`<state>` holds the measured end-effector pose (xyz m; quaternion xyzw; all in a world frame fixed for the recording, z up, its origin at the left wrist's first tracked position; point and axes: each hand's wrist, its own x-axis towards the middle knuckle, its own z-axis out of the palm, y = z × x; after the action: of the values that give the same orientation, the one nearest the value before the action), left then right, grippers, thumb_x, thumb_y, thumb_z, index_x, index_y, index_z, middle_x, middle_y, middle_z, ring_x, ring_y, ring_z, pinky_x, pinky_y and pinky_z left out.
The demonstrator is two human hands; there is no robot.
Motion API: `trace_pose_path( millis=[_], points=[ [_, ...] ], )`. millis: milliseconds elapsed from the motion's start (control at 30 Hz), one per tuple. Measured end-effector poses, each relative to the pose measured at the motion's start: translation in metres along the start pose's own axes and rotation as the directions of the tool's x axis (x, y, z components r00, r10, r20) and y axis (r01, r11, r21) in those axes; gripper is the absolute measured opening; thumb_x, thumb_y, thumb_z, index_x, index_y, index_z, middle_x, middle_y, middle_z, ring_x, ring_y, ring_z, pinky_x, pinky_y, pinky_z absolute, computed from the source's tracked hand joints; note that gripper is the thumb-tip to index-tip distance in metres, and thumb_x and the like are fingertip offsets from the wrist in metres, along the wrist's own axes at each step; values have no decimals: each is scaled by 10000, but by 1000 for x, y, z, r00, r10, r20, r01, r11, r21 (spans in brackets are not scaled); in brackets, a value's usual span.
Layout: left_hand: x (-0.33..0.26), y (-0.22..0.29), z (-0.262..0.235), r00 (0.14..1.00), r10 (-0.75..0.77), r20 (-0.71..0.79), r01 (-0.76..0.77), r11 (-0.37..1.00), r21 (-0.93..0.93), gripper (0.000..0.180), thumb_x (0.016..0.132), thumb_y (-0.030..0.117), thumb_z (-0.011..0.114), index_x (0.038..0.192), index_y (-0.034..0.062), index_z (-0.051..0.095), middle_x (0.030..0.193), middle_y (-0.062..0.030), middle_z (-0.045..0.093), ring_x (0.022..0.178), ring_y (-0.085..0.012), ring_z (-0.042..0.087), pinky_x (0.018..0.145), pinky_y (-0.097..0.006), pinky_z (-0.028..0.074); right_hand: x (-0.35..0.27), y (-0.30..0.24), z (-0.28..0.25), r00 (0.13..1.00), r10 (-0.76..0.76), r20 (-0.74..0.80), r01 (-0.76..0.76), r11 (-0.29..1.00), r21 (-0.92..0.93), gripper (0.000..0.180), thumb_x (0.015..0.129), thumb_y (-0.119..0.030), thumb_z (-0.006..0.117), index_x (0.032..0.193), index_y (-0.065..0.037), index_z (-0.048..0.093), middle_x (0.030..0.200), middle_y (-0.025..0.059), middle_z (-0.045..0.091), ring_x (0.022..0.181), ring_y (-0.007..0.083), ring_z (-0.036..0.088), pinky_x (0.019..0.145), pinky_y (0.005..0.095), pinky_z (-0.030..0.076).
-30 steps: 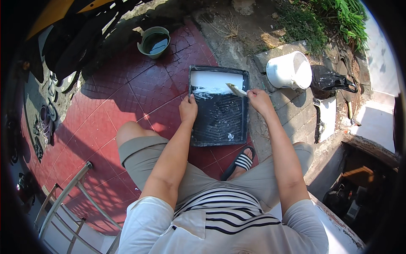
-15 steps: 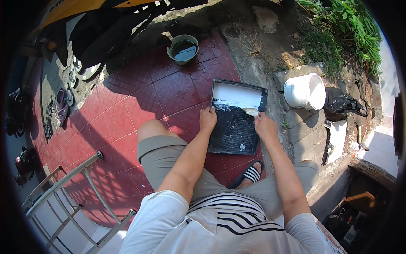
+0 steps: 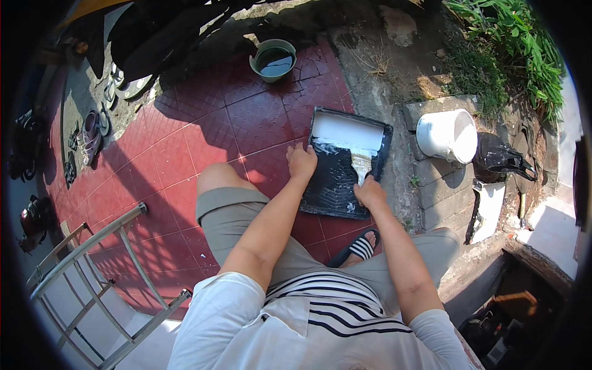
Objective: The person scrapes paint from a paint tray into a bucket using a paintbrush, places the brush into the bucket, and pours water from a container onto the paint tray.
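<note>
A black paint tray (image 3: 330, 188) lies on the red tiles in front of me, with white paint (image 3: 348, 131) pooled in its far end and thin white smears over its ridged slope. My right hand (image 3: 370, 194) is closed around the handle of a flat paintbrush (image 3: 361, 165). The brush points away from me, its bristles at the near edge of the pool. At the tray's left edge is my left hand (image 3: 302, 161), closed on the rim; its fingertips are partly hidden.
A green bucket (image 3: 273, 61) of dark liquid stands beyond the tray. To the right, a white bucket (image 3: 435, 135) sits on grey paving near a black plastic bag (image 3: 499, 157). A metal ladder (image 3: 86, 246) is at left, below several sandals (image 3: 92, 137). Plants (image 3: 515, 55) grow far right.
My right hand has moved left and nearer to me from the tray's right edge. The brush has turned from lying sideways to pointing away from me. My left hand stays at the left rim.
</note>
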<state>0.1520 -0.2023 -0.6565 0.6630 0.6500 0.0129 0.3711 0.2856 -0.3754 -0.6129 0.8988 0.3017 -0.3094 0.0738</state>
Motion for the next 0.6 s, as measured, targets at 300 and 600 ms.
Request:
trace_pose_path(
  millis=[300,600],
  points=[
    [-83,88,-161,877,480,15,-367,690,-624,391,1004,286,568,1193,-44,655,1108,-186,662,991,-281,676,864,-375,516,15,12,37,905,129,405,-267,914,305,533,983,-437,578,838,62,697,739,150,728,559,224,720,460,322,554],
    [-233,11,-273,825,520,-219,-550,655,-518,285,993,148,598,1204,-36,653,1057,-168,667,934,-308,674,820,-366,536,28,-1,23,817,45,575,-72,997,23,579,996,-467,556,941,100,660,716,155,701,525,247,694,403,334,497]
  ],
)
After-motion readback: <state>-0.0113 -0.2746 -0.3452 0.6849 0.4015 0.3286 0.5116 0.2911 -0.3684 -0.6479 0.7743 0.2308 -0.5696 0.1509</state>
